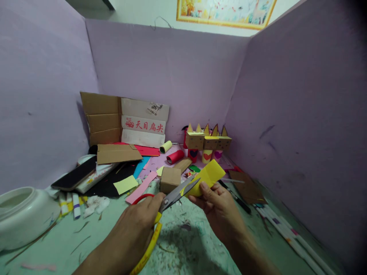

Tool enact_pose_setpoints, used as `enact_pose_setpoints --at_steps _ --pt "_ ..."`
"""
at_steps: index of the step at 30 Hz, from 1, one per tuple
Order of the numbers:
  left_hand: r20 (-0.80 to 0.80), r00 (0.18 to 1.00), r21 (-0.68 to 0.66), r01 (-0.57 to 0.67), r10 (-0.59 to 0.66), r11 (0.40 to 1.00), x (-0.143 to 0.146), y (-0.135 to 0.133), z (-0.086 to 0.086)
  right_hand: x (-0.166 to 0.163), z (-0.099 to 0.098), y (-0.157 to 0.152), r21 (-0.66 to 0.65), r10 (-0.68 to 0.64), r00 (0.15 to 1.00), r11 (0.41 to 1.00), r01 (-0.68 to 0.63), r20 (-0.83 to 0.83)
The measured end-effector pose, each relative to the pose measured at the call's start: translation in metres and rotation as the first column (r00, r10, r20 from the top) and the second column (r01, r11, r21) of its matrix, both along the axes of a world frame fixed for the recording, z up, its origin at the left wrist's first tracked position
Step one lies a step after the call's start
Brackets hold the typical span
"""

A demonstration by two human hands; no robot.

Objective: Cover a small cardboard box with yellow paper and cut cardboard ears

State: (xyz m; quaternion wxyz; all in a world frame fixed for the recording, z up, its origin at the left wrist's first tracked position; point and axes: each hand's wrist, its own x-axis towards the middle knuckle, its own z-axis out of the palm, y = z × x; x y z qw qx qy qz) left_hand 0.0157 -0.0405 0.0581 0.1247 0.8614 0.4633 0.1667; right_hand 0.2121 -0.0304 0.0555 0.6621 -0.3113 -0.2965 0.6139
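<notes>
My left hand point(140, 217) is closed around the handles of scissors point(174, 196), which have one red loop and one yellow loop. Their blades are parted, with the edge of a yellow piece of paper point(210, 173) between them. My right hand point(216, 206) pinches that paper near its lower edge, thumb on top. Just behind the blades sits a small cardboard box point(170, 179). Farther back stand several paper-tube figures with cardboard box heads point(195, 140) and pointed ears. A red paper tube point(175, 156) and a pale yellow tube point(165, 147) lie beside them.
A folded cardboard sheet point(143, 120) leans on the purple back wall point(166, 61). Paper scraps, including a pink strip point(142, 187), lie at centre left. A white pot point(25, 217) stands at far left. Markers point(286, 225) and brown card point(248, 187) lie on the right.
</notes>
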Motion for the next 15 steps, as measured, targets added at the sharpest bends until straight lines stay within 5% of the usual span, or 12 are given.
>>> enact_pose_setpoints --at_steps 15 --pt "0.033 0.999 -0.031 0.039 -0.038 0.999 -0.0018 0.0 0.0048 -0.0022 0.0006 -0.0003 0.007 -0.025 1.0 1.0 0.025 0.002"
